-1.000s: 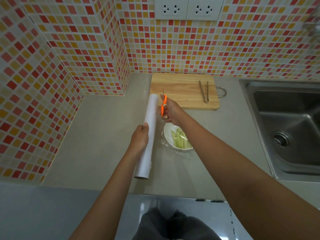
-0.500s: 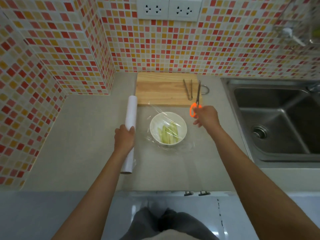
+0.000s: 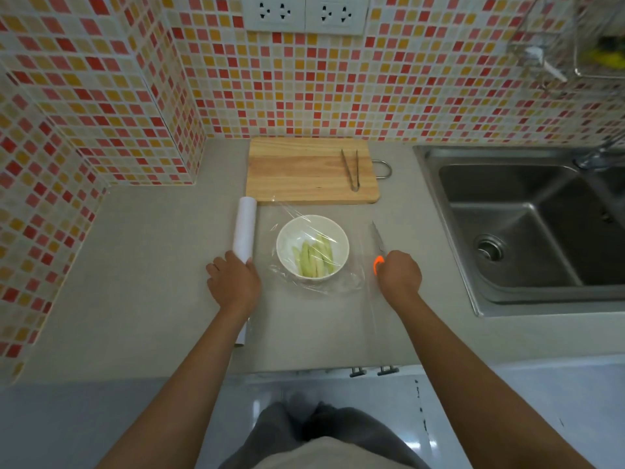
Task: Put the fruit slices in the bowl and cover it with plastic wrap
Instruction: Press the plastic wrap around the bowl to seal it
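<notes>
Gripping the plastic wrap roll point(image 3: 244, 228), left hand point(image 3: 233, 282) curled over its near half; roll lies on the grey bench point(image 3: 135, 282), left of the bowl. Right hand point(image 3: 400, 274) holds orange-handled scissors point(image 3: 378, 247), fingers curled round the handle, blades pointing away, low over the bench just right of the bowl. White bowl point(image 3: 313, 247) sits between the hands, pale green fruit slices point(image 3: 313, 258) inside, a clear plastic wrap sheet point(image 3: 351, 282) draped over it and spilling onto the bench. Wooden cutting board point(image 3: 304, 170) behind the bowl, metal tongs point(image 3: 351, 169) on it. Steel sink point(image 3: 527, 228) at right.
</notes>
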A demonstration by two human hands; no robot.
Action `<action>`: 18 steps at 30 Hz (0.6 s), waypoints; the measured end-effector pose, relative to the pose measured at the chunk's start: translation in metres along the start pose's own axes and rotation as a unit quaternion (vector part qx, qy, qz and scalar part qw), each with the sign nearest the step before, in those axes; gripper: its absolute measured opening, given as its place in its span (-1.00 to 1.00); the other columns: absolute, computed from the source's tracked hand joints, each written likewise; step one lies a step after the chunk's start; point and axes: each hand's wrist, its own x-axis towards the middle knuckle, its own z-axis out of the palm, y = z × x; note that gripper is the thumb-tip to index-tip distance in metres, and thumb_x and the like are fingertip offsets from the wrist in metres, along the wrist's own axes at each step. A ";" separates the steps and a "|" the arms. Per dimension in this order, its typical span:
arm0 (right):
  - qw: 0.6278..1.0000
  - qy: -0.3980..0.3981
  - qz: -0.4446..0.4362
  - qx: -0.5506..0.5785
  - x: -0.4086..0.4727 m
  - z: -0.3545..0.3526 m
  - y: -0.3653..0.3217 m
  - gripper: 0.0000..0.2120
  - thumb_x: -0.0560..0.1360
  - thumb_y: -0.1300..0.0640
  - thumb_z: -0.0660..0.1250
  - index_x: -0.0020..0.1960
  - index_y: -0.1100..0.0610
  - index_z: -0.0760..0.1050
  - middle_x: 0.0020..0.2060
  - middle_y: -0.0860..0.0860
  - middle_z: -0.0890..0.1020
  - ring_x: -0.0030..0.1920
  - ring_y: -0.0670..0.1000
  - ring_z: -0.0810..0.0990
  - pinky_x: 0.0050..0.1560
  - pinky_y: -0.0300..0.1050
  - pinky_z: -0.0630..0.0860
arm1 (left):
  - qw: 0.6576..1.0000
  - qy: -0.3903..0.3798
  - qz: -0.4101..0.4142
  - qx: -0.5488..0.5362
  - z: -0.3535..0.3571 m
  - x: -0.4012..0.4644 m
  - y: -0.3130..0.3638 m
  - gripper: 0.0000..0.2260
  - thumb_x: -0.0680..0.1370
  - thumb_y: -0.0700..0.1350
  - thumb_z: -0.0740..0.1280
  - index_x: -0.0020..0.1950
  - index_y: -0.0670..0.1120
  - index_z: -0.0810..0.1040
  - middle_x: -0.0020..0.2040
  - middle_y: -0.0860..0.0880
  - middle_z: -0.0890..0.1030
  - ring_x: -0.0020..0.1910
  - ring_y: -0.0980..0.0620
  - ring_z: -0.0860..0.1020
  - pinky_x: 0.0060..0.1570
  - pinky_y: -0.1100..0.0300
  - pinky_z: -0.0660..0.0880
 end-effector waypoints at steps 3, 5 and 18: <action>0.999 0.000 -0.011 -0.033 0.002 0.000 -0.004 -0.78 0.52 0.24 0.19 -0.01 0.25 0.60 -0.06 0.18 0.67 -0.02 0.19 0.65 -0.11 -0.11 0.52 | 1.000 0.004 0.001 0.009 0.001 0.000 0.000 -0.66 0.60 0.00 0.18 0.23 -0.24 0.40 0.18 -0.26 0.47 0.19 -0.23 0.39 0.08 -0.08 0.37; 0.999 -0.001 -0.019 -0.043 0.004 0.001 -0.005 -0.80 0.51 0.25 0.20 -0.02 0.24 0.60 -0.07 0.16 0.67 -0.05 0.18 0.65 -0.16 -0.13 0.49 | 1.000 0.005 0.001 0.011 0.001 -0.001 0.000 -0.62 0.59 0.02 0.18 0.25 -0.24 0.39 0.19 -0.26 0.45 0.19 -0.23 0.39 0.07 -0.07 0.37; 0.997 0.006 -0.034 -0.073 0.013 0.003 -0.002 -0.79 0.52 0.20 0.19 -0.08 0.22 0.59 -0.14 0.14 0.66 -0.13 0.16 0.64 -0.25 -0.17 0.38 | 0.999 0.005 0.018 0.035 -0.002 0.002 -0.001 -0.46 0.60 0.08 0.14 0.46 -0.24 0.22 0.30 -0.25 0.38 0.25 -0.21 0.36 0.13 -0.06 0.37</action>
